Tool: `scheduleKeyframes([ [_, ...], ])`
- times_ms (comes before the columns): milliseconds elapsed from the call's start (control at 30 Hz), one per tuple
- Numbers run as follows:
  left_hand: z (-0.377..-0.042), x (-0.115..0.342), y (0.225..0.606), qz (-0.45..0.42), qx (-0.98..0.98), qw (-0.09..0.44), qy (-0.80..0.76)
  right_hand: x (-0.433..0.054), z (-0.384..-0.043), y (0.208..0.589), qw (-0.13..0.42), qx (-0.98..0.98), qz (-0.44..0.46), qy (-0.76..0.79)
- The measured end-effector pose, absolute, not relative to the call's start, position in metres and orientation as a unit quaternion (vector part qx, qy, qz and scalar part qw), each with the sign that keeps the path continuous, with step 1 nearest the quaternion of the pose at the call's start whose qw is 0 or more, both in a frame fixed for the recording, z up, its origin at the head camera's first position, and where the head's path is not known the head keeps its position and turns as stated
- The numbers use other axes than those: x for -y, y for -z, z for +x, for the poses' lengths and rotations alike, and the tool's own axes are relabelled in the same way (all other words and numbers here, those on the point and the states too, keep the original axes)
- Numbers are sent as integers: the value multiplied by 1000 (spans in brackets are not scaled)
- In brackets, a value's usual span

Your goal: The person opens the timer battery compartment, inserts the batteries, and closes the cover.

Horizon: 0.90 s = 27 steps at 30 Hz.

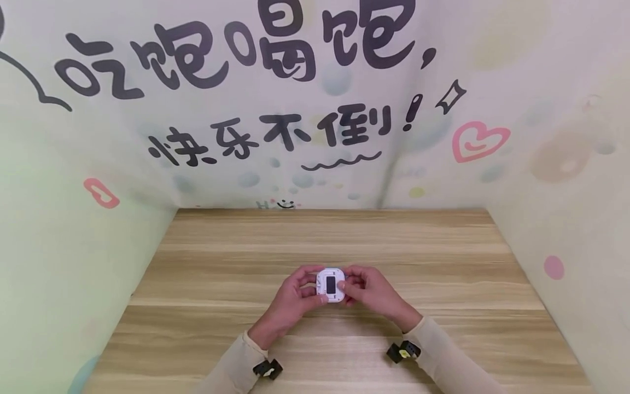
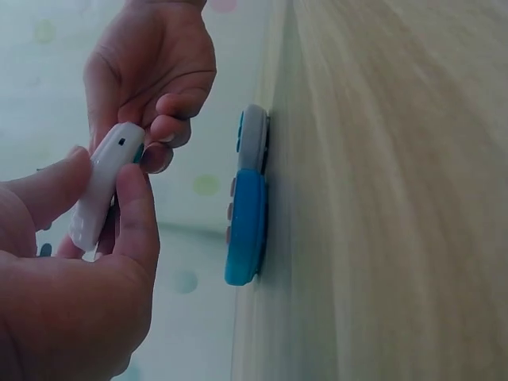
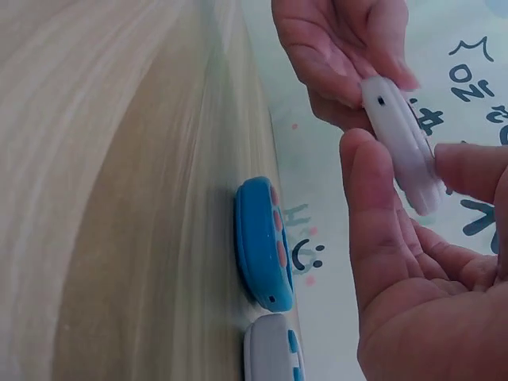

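A small white rounded-square device [image 1: 331, 284], which looks like a kitchen timer, is held above the table between both hands. Its face with a black rectangle is turned up toward the head camera. My left hand [image 1: 289, 300] grips the left side, thumb at the near corner and fingers along the far edge. From the right, my right hand [image 1: 375, 291] pinches it, with the thumb on the upper face and fingers beneath. In the left wrist view, the timer's white edge [image 2: 101, 186] shows a small dark slot. The underside is mostly hidden from the head camera.
On the wooden table [image 1: 221, 262] lie a blue timer [image 2: 248, 226] with pinkish buttons and a white one [image 3: 268, 349] with blue buttons, side by side. The held timer and hands mostly cover them in the head view. Printed walls [image 1: 315, 186] enclose the back and sides.
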State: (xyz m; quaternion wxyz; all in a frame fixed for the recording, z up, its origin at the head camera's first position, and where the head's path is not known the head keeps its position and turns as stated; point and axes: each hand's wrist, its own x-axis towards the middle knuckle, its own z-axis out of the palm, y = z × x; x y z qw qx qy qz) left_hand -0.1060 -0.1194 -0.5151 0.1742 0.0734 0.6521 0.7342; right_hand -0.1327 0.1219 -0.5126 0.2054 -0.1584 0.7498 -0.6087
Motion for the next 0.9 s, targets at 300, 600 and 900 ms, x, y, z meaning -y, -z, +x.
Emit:
scheduleKeyframes([
  [300,-109,120,512,65,-652,162,-738,-119,-127,511,212,-735,-161,624],
  [600,-105,121,512,56,-656,148,-738,-117,-125,510,193,-719,-157,649],
  [900,-102,122,507,83,-639,144,-751,-117,-124,505,119,-757,-172,618],
])
